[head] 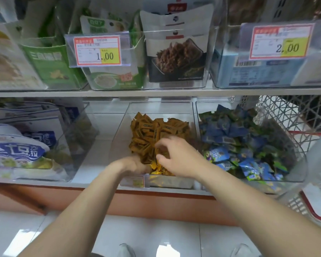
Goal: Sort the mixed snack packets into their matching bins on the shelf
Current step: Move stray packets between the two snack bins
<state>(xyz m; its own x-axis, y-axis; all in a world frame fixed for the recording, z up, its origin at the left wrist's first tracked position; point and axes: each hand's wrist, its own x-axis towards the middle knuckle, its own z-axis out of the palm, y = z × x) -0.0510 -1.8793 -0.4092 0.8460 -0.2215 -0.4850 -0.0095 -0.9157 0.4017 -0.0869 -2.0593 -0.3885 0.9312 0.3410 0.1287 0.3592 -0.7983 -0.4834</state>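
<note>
Shop shelving point(156, 93) with clear bins fills your view. Your right hand point(176, 156) has its fingers point(160, 145) curled narrow round a few brown packets point(156, 130). Your left hand point(133, 166) is sunk into the front of the pile, so its fingers cannot be judged. Both work inside the middle bin point(161, 102), where some brighter yellow packets point(156, 168) lie beneath them. Just beside it, the right bin point(211, 103) holds blue and green packets point(226, 130) mixed together, so sorting looks only partly done.
</note>
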